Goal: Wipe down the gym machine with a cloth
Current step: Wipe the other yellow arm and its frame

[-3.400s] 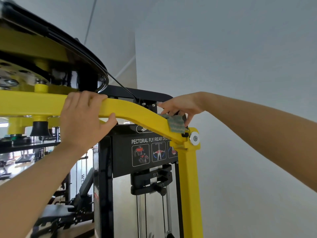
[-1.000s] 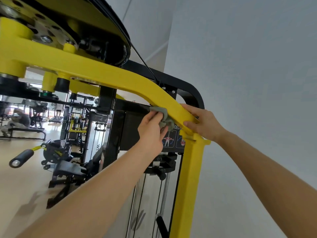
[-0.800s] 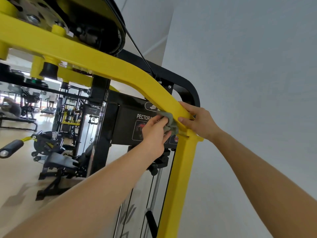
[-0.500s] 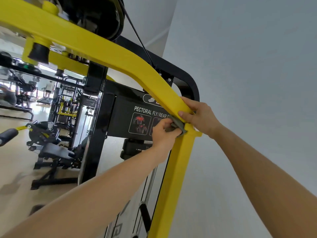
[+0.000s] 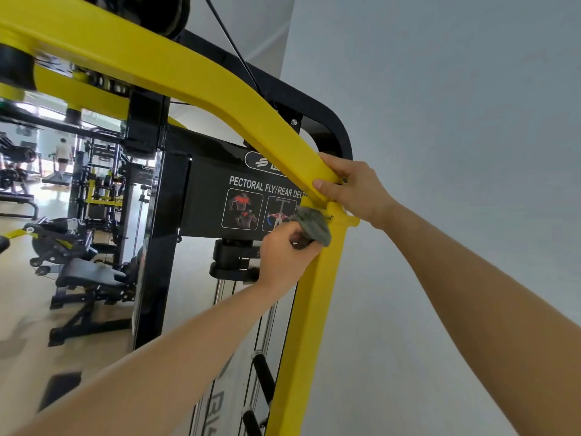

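The left hand [image 5: 287, 251] curls around a bunched grey cloth [image 5: 314, 226], pressing it to the top of the gym machine's yellow post [image 5: 311, 325]. Just above, at one o'clock, the right hand [image 5: 356, 190] grips the sloping yellow arm [image 5: 204, 80]. A grey wall [image 5: 456, 121] stands at three o'clock; other machines [image 5: 81, 272] crowd the floor [image 5: 22, 313] at nine.

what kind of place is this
A gym, probably a commercial one. The yellow machine carries a placard reading PECTORAL FLY/REAR DELT, a bench stands behind, and someone is on a treadmill.
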The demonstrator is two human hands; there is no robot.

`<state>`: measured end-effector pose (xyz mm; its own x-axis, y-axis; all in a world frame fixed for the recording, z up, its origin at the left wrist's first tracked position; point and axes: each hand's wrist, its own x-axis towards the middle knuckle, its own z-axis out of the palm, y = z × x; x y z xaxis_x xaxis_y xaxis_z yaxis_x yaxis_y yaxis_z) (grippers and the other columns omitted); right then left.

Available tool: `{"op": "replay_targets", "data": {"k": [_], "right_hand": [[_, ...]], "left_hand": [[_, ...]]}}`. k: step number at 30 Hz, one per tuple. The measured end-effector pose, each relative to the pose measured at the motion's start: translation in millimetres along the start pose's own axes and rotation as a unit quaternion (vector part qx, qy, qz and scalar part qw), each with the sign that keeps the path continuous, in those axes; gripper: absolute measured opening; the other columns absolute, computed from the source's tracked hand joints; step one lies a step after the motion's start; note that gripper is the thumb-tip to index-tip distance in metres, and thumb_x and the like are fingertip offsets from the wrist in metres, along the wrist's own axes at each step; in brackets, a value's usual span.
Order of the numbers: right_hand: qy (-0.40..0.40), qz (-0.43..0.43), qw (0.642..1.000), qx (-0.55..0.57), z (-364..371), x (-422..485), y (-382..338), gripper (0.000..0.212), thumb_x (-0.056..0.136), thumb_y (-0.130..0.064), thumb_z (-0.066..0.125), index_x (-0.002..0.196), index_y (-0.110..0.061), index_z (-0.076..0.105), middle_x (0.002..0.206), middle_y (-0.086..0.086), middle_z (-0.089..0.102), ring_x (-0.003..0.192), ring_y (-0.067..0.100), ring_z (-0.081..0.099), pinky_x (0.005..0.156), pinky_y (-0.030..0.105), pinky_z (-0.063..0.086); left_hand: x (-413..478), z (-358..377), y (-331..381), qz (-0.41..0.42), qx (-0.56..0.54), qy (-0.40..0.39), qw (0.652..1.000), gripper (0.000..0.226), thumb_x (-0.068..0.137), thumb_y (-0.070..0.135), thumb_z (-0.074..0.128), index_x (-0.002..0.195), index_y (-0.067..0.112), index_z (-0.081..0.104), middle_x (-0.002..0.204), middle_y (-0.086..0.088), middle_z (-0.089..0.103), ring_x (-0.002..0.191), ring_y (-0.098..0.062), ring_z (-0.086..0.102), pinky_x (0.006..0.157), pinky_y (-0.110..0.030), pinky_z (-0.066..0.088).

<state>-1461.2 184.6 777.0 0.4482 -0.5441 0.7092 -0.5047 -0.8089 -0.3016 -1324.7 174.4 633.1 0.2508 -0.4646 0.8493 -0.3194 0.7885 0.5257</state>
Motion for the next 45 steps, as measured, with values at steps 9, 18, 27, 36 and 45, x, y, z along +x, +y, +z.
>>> {"op": "replay_targets", "data": {"k": [9,18,27,36,45], "right_hand": [[-0.002,0.011,1.000,0.008,0.3,-1.6,-2.6,0.053,0.097,-0.027,0.067,0.147,-0.027,0.050,0.132,-0.002,0.063,0.116,0.015,0.060,0.102,0.035,0.050],[0.009,0.016,1.000,0.013,1.8,-0.7,-0.8,0.054,0.094,-0.026,0.070,0.145,-0.025,0.053,0.131,-0.002,0.063,0.116,0.014,0.058,0.102,0.031,0.047],[0.012,0.007,1.000,0.011,4.2,2.5,4.8,0.055,0.095,-0.028,0.069,0.147,-0.024,0.051,0.133,-0.004,0.061,0.113,0.008,0.053,0.089,0.017,0.042],[0.012,-0.005,1.000,0.003,5.6,2.5,9.7,0.054,0.097,-0.027,0.066,0.148,-0.021,0.049,0.133,-0.004,0.059,0.111,0.007,0.054,0.077,-0.001,0.040],[0.040,-0.024,0.997,-0.061,16.8,2.7,20.9,0.059,0.096,-0.050,0.058,0.149,-0.030,0.045,0.119,-0.004,0.063,0.104,0.019,0.056,0.091,0.042,0.053]], "left_hand": [[-27.7,-0.9,-16.0,0.001,0.068,-0.033,0.997,0.037,0.065,0.053,0.080,0.086,0.025,0.068,0.084,0.011,0.071,0.079,-0.014,0.069,0.071,-0.046,0.059],[-5.5,10.8,18.3,0.040,0.103,-0.011,0.994,0.061,0.058,0.047,0.086,0.102,0.028,0.049,0.094,0.008,0.059,0.085,-0.014,0.061,0.070,-0.044,0.055],[-19.4,27.0,4.9,0.019,0.106,0.077,0.991,0.058,0.067,0.044,0.091,0.109,0.024,0.057,0.098,0.011,0.062,0.083,-0.005,0.061,0.070,-0.033,0.056],[-61.1,16.7,-10.9,-0.032,0.070,0.044,0.996,0.042,0.073,0.036,0.090,0.103,0.025,0.063,0.092,0.014,0.068,0.082,-0.006,0.066,0.067,-0.019,0.055],[-71.3,-26.2,0.1,-0.198,0.030,-0.195,0.960,0.022,0.079,0.026,0.085,0.094,0.018,0.070,0.087,0.010,0.074,0.082,-0.012,0.072,0.071,-0.024,0.060]]}}
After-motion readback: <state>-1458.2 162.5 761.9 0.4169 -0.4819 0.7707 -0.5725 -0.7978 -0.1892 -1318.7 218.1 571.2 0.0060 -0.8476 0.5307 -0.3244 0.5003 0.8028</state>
